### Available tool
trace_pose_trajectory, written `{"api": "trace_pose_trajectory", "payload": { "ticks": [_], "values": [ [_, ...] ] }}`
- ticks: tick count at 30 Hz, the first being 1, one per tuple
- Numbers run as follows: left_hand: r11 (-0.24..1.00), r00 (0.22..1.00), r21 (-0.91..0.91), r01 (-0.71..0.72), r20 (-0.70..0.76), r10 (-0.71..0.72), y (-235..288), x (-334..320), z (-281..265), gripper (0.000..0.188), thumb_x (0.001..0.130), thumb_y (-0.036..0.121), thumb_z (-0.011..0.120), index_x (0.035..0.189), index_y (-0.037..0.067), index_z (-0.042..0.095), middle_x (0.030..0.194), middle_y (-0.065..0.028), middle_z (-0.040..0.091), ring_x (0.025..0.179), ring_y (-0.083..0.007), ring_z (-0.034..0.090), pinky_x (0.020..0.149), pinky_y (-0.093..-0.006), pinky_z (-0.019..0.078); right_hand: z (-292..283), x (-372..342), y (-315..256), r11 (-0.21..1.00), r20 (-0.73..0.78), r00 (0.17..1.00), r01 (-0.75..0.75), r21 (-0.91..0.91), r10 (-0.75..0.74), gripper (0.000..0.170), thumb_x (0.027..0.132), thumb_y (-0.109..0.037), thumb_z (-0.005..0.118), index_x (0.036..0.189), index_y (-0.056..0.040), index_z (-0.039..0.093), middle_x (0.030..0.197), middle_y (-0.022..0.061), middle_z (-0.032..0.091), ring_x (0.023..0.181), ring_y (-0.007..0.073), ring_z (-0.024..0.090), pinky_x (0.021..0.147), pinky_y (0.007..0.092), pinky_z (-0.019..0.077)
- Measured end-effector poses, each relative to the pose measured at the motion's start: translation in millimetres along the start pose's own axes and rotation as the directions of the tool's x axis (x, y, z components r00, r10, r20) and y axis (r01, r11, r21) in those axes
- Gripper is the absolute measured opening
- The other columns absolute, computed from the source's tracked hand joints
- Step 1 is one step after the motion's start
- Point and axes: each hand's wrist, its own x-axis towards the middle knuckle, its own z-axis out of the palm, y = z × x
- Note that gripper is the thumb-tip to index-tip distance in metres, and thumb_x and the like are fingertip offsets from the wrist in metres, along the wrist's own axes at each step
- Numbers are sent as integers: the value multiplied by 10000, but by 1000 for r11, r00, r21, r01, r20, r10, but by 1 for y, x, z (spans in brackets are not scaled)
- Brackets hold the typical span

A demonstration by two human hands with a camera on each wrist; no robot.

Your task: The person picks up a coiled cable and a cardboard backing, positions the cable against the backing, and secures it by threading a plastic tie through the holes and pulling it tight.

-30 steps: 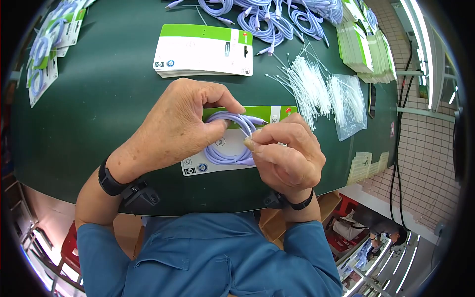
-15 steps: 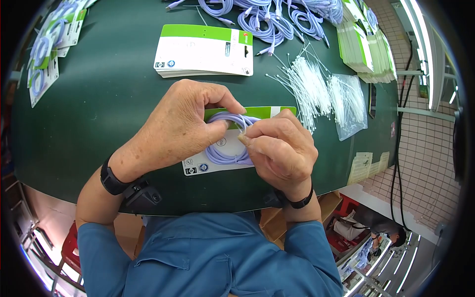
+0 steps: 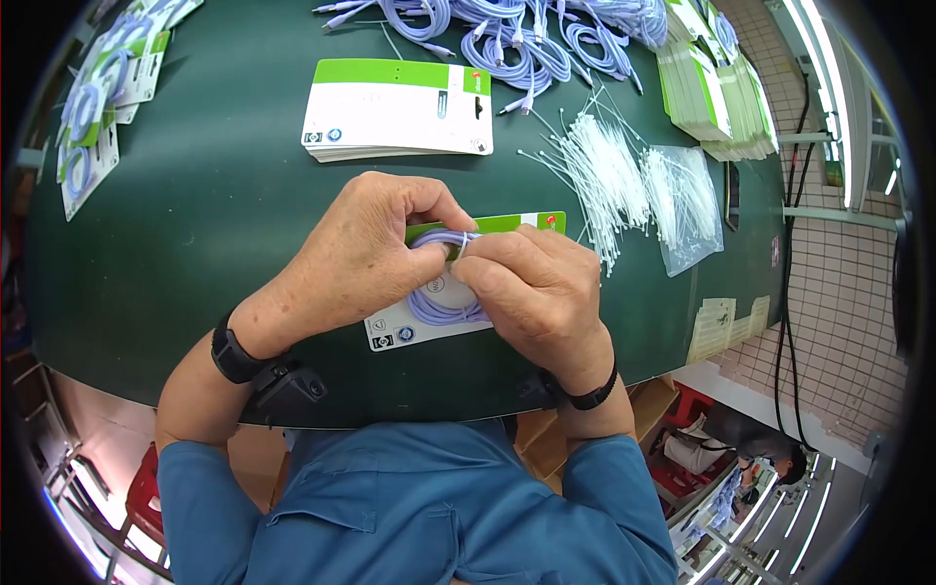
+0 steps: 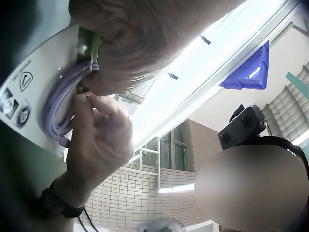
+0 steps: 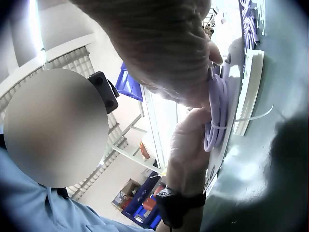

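A coiled lilac USB cable [image 3: 444, 310] lies on a green and white backing card [image 3: 395, 317]. With thumb and index finger, my left hand [image 3: 366, 249] grips the coil and the card at their upper left. My right hand [image 3: 536, 283] pinches a white cable tie [image 3: 463, 244] looped over the top of the coil, its fingertips close beside the left fingertips. The right hand covers the coil's right side. In the right wrist view, another cable tie [image 5: 258, 116] circles the coil [image 5: 219, 106], and its tail sticks out behind the card.
Beyond my hands lies a stack of backing cards [image 3: 395, 112]. Lilac cables [image 3: 517, 49] are heaped at the back. Loose white cable ties [image 3: 600, 180] and a clear bag [image 3: 682, 195] of ties lie to the right, near more card stacks [image 3: 717, 102]. Carded cables [image 3: 88, 161] sit far left.
My right hand has moved left over the coil, up against the left fingertips, bringing the pinched tie with it. The left hand keeps its grip. The head view has shifted slightly.
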Motion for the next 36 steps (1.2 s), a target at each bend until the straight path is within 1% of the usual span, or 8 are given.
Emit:
{"api": "trace_pose_trajectory", "payload": {
  "ticks": [10, 14, 17, 19, 24, 32, 34, 36],
  "values": [
    [993, 997, -106, 53, 52, -48, 21, -2, -16, 269, 833, -66, 636, 1067, -53, 766, 1034, -103, 786, 964, -135, 736, 931, -285, 593, -24, -18, 52, 609, -248, 635, -447, 655, 732, 85, 1005, 49, 666, 1070, 14, 708, 1016, 80, 751, 763, 74, 653, 682, 215, 508],
    [986, 998, -157, 47, 51, -39, 29, -4, -19, 254, 837, -67, 643, 1059, -51, 765, 1042, -103, 785, 971, -141, 741, 948, -291, 592, -5, -11, 50, 437, -2, 675, -475, 764, 738, 113, 969, -12, 753, 1074, 25, 735, 979, 101, 764, 878, 121, 723, 756, 250, 575],
    [981, 998, -188, 44, 46, -36, 31, -5, -20, 246, 839, -67, 647, 1054, -52, 764, 1044, -103, 784, 973, -141, 742, 950, -292, 592, 16, -15, 52, 785, 21, 982, -164, 597, 189, 342, 1004, -253, 757, 1224, 3, 707, 1146, 121, 741, 1028, 172, 731, 848, 287, 595],
    [979, 999, -202, 34, 43, -26, 31, -6, -21, 241, 838, -68, 650, 1051, -54, 762, 1045, -103, 783, 974, -140, 741, 950, -292, 592, 30, -29, 42, -205, 440, 828, -391, 897, 348, 706, 946, -553, 748, 1376, -8, 621, 1309, 142, 678, 1134, 214, 708, 915, 330, 603],
    [975, 999, -218, 34, 42, -26, 29, -4, -19, 239, 839, -70, 648, 1049, -52, 761, 1047, -102, 782, 976, -139, 740, 944, -294, 593, 31, -46, 45, -233, 597, 718, -551, 802, 357, 940, 859, -725, 727, 1440, -7, 549, 1384, 154, 620, 1187, 229, 692, 941, 330, 604],
    [988, 997, -157, 7, 71, 4, 20, -5, -12, 269, 850, -76, 645, 1094, -45, 754, 1048, -100, 782, 968, -141, 740, 929, -295, 596, 35, -34, 49, -343, 506, 780, -392, 853, 367, 620, 863, -534, 821, 1193, -37, 650, 1059, 73, 711, 898, 171, 726, 739, 271, 591],
    [995, 993, -103, 13, 116, -1, 19, -6, -10, 295, 850, -82, 644, 1122, -39, 747, 1072, -91, 781, 996, -140, 735, 938, -298, 597, 26, -17, 51, 601, 135, 945, -295, 743, 297, 406, 823, -341, 848, 1051, -53, 675, 905, 60, 683, 760, 180, 689, 640, 283, 548],
    [997, 988, -69, 23, 152, -12, 17, -5, -8, 308, 849, -85, 643, 1136, -37, 743, 1083, -87, 781, 1010, -139, 732, 942, -300, 598, 22, -8, 52, 906, 8, 989, -137, 399, 146, 308, 803, -245, 862, 979, -61, 688, 828, 54, 668, 691, 184, 671, 591, 290, 527]
  ]
}}
